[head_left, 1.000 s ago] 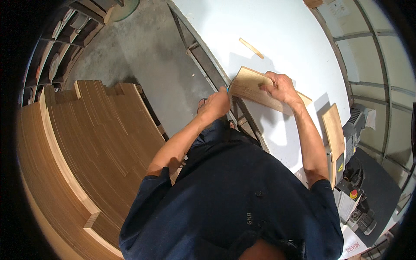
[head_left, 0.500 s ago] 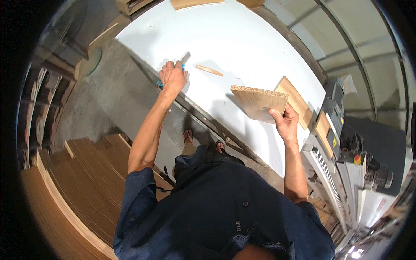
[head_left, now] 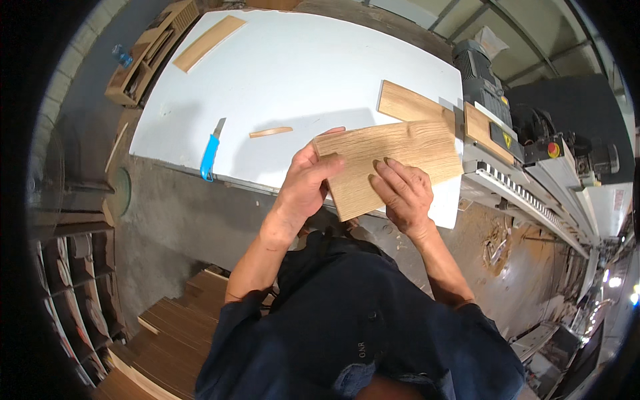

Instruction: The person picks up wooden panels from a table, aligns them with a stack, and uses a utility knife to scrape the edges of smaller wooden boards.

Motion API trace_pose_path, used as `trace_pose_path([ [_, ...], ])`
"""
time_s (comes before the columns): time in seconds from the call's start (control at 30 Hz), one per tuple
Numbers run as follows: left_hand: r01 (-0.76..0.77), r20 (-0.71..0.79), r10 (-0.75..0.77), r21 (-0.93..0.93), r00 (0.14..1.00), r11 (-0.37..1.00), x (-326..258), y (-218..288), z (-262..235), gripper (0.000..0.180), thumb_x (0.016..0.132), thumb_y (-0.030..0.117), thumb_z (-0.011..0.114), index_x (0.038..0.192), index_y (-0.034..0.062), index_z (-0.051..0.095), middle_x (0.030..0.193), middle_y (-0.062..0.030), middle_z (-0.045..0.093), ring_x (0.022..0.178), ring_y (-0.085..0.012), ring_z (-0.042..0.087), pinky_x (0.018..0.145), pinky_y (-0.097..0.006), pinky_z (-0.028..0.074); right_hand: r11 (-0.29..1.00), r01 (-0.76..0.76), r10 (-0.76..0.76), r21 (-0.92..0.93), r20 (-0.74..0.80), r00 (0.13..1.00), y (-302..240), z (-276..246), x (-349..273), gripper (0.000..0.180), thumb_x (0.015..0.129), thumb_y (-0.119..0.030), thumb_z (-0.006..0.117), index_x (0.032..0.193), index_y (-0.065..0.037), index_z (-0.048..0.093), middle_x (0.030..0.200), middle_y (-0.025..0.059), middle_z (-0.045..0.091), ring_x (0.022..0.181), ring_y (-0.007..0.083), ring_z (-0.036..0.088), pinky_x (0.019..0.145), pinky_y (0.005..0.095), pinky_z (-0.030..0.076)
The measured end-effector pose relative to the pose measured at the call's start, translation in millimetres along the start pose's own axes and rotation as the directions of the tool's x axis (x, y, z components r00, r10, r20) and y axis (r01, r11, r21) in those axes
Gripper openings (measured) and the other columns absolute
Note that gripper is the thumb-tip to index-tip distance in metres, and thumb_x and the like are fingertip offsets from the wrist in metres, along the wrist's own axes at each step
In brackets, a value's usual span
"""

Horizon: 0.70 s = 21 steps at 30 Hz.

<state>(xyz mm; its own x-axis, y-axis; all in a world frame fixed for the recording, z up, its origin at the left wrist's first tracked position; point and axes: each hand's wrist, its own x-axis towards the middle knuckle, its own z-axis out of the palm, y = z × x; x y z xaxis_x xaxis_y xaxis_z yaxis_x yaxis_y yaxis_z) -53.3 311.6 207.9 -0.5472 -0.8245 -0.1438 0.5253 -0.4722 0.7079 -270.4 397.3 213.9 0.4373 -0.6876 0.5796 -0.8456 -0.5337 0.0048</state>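
While our left hand [head_left: 303,180] pinches the left end of the wood-grain board [head_left: 393,150], thumb on the face and fingers wrapped behind, our right hand [head_left: 405,197] has its loosely bent fingers laid on the same face; we honestly can't tell if that one's gripping, since its thumb is hidden. We've got the board tilted up over the near edge of the white table [head_left: 313,80]. Off to its left, our blue utility knife [head_left: 210,159] lies blade out by that edge, with a thin wood strip [head_left: 270,132] between knife and board. Just past the board sits a flat wood panel [head_left: 412,101], then a grey motor [head_left: 479,72] beyond the table's right side, and another wood piece [head_left: 210,43] way over at the far left corner.
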Motion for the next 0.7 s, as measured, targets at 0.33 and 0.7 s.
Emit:
trace_pose_path([
  [0.33, -0.205, 0.155, 0.199, 0.030, 0.968, 0.978, 17, 20, -17, 0.036, 0.091, 0.005, 0.065, 0.125, -0.0050, 0.058, 0.113, -0.0098, 0.068, 0.103, -0.0149, 0.063, 0.094, -0.032, 0.049, 0.630, -0.732, 0.769, 0.257, -0.334, 0.544, 46, -55, -25, 0.072, 0.089, -0.023, 0.073, 0.147, 0.000, 0.038, 0.145, 0.0219, 0.046, 0.134, 0.0275, 0.045, 0.112, 0.0403, 0.035],
  [0.7, -0.251, 0.075, 0.240, 0.260, 0.968, 0.933, 30, 28, 3, 0.026, 0.097, 0.019, 0.063, 0.112, -0.0035, 0.065, 0.099, -0.0047, 0.068, 0.091, -0.0088, 0.059, 0.084, -0.026, 0.048, 0.180, -0.586, 0.963, 0.790, -0.020, 0.270, 69, -54, -51, 0.025, 0.097, -0.027, 0.066, 0.096, -0.003, 0.072, 0.078, -0.0028, 0.065, 0.065, 0.0031, 0.052, 0.058, 0.0211, 0.041],
])
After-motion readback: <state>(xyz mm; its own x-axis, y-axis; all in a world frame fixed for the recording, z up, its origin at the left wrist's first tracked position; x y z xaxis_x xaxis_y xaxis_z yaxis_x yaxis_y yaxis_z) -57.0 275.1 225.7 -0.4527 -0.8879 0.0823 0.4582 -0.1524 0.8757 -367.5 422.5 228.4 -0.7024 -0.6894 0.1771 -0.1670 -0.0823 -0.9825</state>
